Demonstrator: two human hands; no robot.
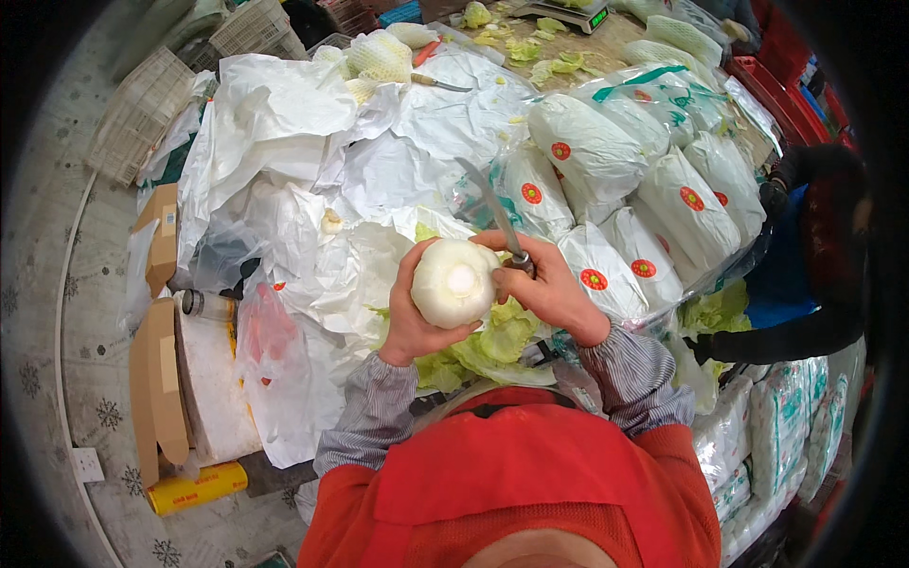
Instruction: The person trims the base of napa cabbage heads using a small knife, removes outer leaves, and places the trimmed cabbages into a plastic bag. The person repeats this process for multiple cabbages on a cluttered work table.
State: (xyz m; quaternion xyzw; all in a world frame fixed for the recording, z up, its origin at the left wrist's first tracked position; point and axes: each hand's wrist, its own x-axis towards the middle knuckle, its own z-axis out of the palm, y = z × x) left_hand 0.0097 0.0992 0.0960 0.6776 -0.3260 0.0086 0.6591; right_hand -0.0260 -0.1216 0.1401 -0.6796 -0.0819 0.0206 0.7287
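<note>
A pale white, cabbage-like vegetable head (437, 298) faces up with its round cut stem end. My left hand (405, 317) cradles it from the left and below, fingers curled around it. In my right hand (554, 289) is a knife (496, 210), its curved blade pointing up and away to the far left. Fingertips of that hand are at the head's right side. Loose green lettuce-like leaves (502, 341) lie beneath and near my hands. Crumpled white paper (365, 270) spreads on the left and beyond. The underside of the vegetable is hidden.
White wrapped bundles (653, 213) with red stickers fill the right side. Another knife (440, 83) lies farther back. A scale (578, 14) stands at the top. Another person's dark sleeve (786, 341) reaches in from the right. Left are cardboard (156, 388) and plastic crates (142, 114).
</note>
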